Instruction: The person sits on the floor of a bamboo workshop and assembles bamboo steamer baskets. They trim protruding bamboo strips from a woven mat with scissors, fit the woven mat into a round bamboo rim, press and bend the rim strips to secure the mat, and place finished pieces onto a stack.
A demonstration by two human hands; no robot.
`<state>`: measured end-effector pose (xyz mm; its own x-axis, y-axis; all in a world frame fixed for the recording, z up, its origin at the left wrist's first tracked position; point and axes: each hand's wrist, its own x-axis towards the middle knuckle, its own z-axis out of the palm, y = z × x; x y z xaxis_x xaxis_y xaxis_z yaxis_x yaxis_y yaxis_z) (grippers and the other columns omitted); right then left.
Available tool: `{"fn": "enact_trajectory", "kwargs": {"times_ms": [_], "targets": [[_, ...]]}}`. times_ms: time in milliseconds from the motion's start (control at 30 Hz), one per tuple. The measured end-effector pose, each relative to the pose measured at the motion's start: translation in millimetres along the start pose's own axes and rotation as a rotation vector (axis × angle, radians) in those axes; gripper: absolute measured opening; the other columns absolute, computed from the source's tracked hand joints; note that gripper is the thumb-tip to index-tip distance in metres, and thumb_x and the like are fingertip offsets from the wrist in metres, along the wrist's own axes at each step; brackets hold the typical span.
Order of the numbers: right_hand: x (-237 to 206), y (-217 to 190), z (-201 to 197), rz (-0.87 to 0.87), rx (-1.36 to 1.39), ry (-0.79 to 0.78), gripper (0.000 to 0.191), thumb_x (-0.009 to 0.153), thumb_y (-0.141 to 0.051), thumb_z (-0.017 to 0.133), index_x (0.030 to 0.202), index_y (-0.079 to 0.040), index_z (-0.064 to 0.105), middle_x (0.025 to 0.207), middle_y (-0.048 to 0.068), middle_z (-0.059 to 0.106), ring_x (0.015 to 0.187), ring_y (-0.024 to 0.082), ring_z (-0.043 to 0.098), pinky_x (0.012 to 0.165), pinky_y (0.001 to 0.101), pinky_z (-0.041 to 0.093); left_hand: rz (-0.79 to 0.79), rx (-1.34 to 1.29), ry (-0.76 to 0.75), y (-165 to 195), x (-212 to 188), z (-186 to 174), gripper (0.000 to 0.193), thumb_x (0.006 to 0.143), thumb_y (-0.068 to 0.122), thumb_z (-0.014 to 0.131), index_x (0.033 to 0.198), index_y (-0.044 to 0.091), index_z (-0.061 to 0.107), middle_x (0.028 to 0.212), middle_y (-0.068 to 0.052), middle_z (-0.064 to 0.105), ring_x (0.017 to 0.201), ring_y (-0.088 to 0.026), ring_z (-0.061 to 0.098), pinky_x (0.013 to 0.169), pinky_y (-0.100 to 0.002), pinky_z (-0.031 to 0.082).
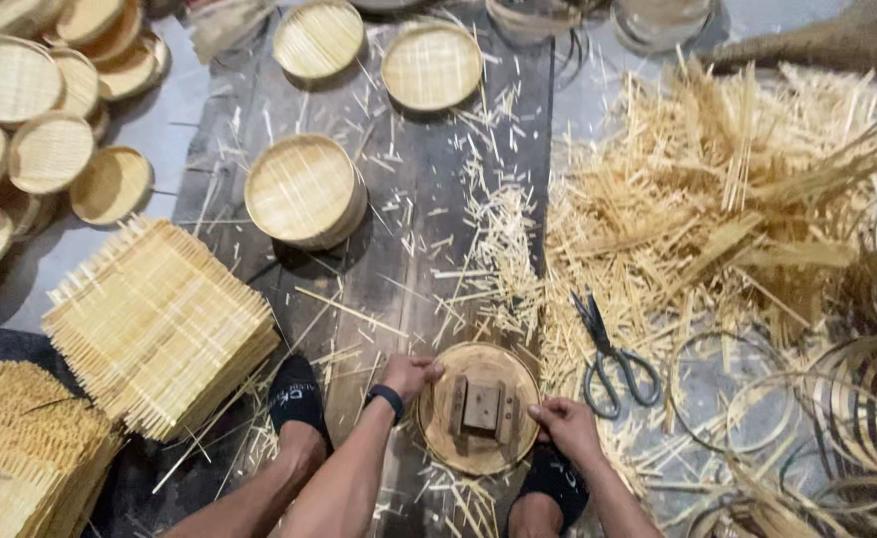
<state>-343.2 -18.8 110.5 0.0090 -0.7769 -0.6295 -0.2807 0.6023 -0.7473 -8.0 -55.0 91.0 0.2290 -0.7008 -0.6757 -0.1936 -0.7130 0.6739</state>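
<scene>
Disc [478,406], round, wooden, with a small block [481,405] fixed at centre, lying on dark boards [398,199] low in view, between two black-socked feet. Left hand [407,375] on disc's left rim, fingers curled over edge, clenched on it. Right hand [567,425] at disc's right rim, fingertips pressed to edge, thumb on top; grasping the disc likewise. Black band on left wrist [386,399]. Left foot [296,397] just left of the left forearm; right foot [553,480] under the right hand, partly hidden.

Scissors [613,361] just right of disc, on the floor, blades pointing up-left, handles toward the right hand, apart from it. Trimmings [498,249] of pale bamboo strewn up the boards from the disc. Big loose heap of splints [717,199] to the right. Thin hoops [817,418] lying overlapped at lower right, near the scissors.

Stack of square woven mats [154,324] left of the left foot; second stack [20,448] at lower-left corner. Round woven trays [304,189] stacked mid-boards, two more [431,65] at top, many others [30,110] piled at upper left on the pale floor.
</scene>
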Motion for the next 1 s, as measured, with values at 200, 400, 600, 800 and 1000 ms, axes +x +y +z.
{"fn": "enact_trajectory", "kwargs": {"times_ms": [200, 400, 600, 800, 1000], "targets": [[9, -7, 2, 0.072, 0.103, 0.038, 0.024, 0.084, -0.019, 0.083, 0.082, 0.004, 0.077, 0.065, 0.006, 0.069, 0.054, 0.012, 0.060, 0.051, 0.0291, 0.054, -0.145, 0.003, 0.072, 21, 6, 4, 0.030, 0.071, 0.012, 0.093, 0.093, -0.003, 0.080, 0.086, -0.010, 0.079, 0.076, -0.017, 0.075, 0.076, -0.031, 0.062], [-4, -14, -9, 0.244, 0.540, -0.187, 0.022, 0.093, -0.017, 0.069, 0.095, 0.005, 0.074, 0.077, 0.010, 0.072, 0.063, 0.016, 0.065, 0.055, 0.0287, 0.055, -0.384, -0.874, -0.259, 14, -37, -3, 0.029, 0.094, 0.024, 0.062, 0.105, 0.000, 0.075, 0.098, -0.013, 0.083, 0.084, -0.022, 0.080, 0.077, -0.034, 0.064], [1, -1, 6, 0.286, 0.258, -0.094, 0.026, 0.094, -0.017, 0.069, 0.092, 0.009, 0.072, 0.079, 0.014, 0.074, 0.064, 0.023, 0.071, 0.060, 0.0362, 0.063, -0.228, -0.696, -0.168, -41, -50, 17, 0.028, 0.099, 0.015, 0.063, 0.111, -0.009, 0.070, 0.096, -0.018, 0.077, 0.078, -0.031, 0.075, 0.068, -0.048, 0.065], [-7, 1, 2, 0.291, 0.479, -0.122, 0.028, 0.093, -0.017, 0.066, 0.099, 0.009, 0.073, 0.085, 0.016, 0.077, 0.072, 0.024, 0.075, 0.064, 0.0353, 0.064, -0.198, -0.908, -0.130, -51, -63, 30, 0.027, 0.101, 0.013, 0.065, 0.122, -0.003, 0.067, 0.110, -0.016, 0.075, 0.094, -0.028, 0.073, 0.081, -0.042, 0.063], [-16, 21, 24, 0.376, 0.270, -0.106, 0.031, 0.095, -0.020, 0.066, 0.100, 0.010, 0.071, 0.083, 0.022, 0.077, 0.068, 0.030, 0.075, 0.062, 0.0383, 0.063, -0.284, -1.071, -0.254, -78, -100, 65, 0.033, 0.098, 0.009, 0.054, 0.128, -0.002, 0.059, 0.115, -0.018, 0.075, 0.101, -0.032, 0.076, 0.085, -0.044, 0.065]]}}
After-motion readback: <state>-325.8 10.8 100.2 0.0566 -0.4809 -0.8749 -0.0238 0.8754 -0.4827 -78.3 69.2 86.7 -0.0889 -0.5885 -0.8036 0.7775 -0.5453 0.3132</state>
